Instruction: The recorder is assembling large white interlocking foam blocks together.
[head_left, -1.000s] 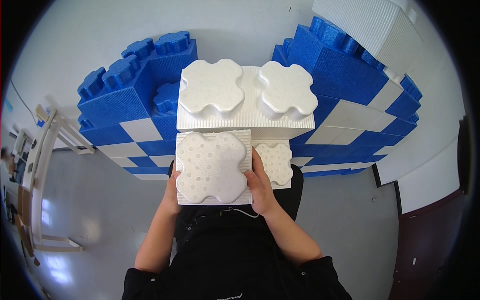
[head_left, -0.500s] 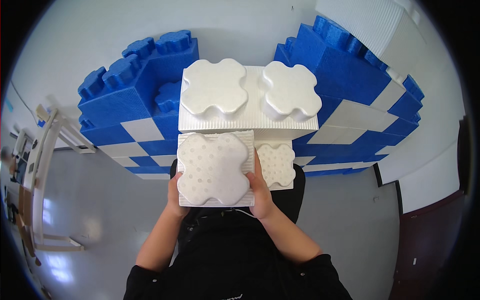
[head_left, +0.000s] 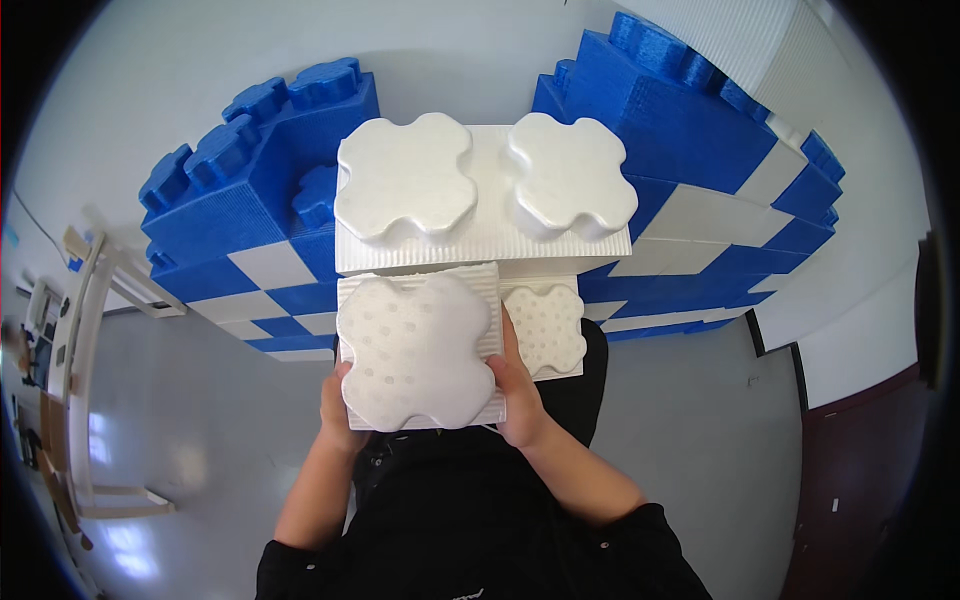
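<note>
Between my two hands is a square white foam building block [head_left: 415, 350], with one clover-shaped stud facing up and ribbed sides. My left hand [head_left: 338, 408] grips its left side, and my right hand [head_left: 515, 395] grips its right side with the thumb near the stud. Just beyond it sits a larger white block [head_left: 490, 190] with two clover studs. To the right, partly behind my right hand, is a lower white block [head_left: 548, 325] with a dimpled stud. The undersides of my fingers are hidden by the held block.
Blue and white stacked blocks form walls at the left [head_left: 230, 215] and right [head_left: 690, 230]. A white ribbed block [head_left: 720, 40] tops the right stack. On the far left stands a white frame [head_left: 85, 370]; at the right is a dark red door [head_left: 850, 490]. Grey floor [head_left: 230, 400] lies around me.
The held block has shifted slightly left and nearer to me, looks larger, and is turned a little. My hands moved with it. The surroundings shifted slightly left and upward in the view.
</note>
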